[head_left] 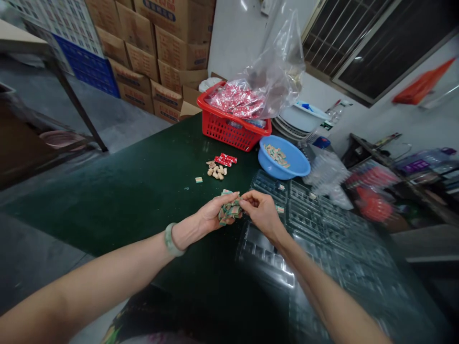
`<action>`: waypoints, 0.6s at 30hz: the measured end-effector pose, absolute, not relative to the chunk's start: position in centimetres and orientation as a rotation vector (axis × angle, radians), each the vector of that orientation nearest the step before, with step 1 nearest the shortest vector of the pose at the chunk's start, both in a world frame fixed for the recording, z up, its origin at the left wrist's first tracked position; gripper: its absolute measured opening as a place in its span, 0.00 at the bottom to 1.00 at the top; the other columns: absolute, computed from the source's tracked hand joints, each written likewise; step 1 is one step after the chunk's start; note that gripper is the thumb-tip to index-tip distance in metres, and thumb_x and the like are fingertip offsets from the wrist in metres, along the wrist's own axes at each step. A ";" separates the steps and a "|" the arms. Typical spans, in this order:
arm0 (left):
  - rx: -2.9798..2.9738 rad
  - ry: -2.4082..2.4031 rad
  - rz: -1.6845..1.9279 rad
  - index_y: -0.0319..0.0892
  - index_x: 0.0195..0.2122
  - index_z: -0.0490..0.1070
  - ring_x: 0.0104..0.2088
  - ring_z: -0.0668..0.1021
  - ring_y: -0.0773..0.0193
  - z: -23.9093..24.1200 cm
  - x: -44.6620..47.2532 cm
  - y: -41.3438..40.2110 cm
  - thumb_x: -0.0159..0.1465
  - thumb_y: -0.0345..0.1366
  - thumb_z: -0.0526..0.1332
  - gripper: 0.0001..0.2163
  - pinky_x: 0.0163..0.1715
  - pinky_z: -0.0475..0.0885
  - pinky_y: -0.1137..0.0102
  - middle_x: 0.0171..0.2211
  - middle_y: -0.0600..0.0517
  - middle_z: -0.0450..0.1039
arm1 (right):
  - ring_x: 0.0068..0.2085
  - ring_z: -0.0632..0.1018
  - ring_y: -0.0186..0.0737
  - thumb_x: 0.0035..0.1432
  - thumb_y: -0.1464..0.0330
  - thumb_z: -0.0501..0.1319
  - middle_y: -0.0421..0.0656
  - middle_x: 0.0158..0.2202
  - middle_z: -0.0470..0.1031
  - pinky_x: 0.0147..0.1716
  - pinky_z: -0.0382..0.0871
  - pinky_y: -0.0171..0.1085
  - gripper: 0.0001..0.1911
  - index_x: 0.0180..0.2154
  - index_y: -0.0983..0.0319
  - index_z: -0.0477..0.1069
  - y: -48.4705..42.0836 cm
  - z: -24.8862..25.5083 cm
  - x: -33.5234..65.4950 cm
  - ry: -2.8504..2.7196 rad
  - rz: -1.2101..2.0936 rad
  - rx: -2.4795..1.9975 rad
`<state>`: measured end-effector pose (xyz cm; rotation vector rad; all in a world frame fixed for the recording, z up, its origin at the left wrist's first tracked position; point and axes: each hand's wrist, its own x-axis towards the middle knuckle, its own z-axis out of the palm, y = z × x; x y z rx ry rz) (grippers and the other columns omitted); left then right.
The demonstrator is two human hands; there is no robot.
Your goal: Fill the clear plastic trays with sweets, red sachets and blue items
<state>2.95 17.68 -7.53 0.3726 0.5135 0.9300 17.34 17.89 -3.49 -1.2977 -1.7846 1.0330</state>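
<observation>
A handful of small flat striped pieces [230,210], green, pink and cream, lies in my left hand [211,212], which is curled round them and wears a pale green bangle [172,240]. Thumb and fingers of my right hand [261,210] pinch together at the right edge of the handful, seemingly on one striped piece. Below and beside the right hand spread clear plastic trays [304,205] with moulded compartments; a few hold a striped piece. One loose striped piece [199,180] rests on the dark green table [143,191], near several peanut-like pieces [217,172] and red patterned packets [225,159].
A blue bowl [297,165] of striped pieces stands beyond the trays. Behind it, a red basket [229,133] holds a clear bag of red packets [240,98]. Cardboard boxes [138,57] are stacked at the back left. Shelving with bottles [426,160] is at right.
</observation>
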 end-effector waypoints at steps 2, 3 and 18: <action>0.370 0.491 0.928 0.38 0.27 0.69 0.19 0.73 0.67 -7.5 3.0 17.7 0.55 0.35 0.64 0.07 0.11 0.61 0.78 0.20 0.52 0.68 | 0.21 0.69 0.32 0.48 0.68 0.59 0.37 0.19 0.69 0.21 0.63 0.31 0.05 0.25 0.63 0.68 17.6 -3.2 17.1 -1.707 1.095 -1.285; 0.369 0.478 0.929 0.38 0.27 0.69 0.18 0.72 0.67 -7.6 3.0 17.7 0.55 0.35 0.64 0.06 0.11 0.60 0.78 0.20 0.51 0.68 | 0.20 0.68 0.31 0.47 0.67 0.60 0.36 0.18 0.68 0.21 0.62 0.30 0.05 0.25 0.63 0.68 17.5 -3.0 17.0 -1.674 1.112 -1.289; 0.460 0.357 0.946 0.37 0.30 0.70 0.19 0.72 0.67 -8.3 3.4 17.7 0.59 0.38 0.60 0.08 0.11 0.60 0.78 0.22 0.50 0.69 | 0.16 0.64 0.27 0.42 0.63 0.66 0.35 0.15 0.67 0.16 0.54 0.28 0.12 0.25 0.64 0.69 16.6 -0.3 16.6 -1.522 1.407 -1.287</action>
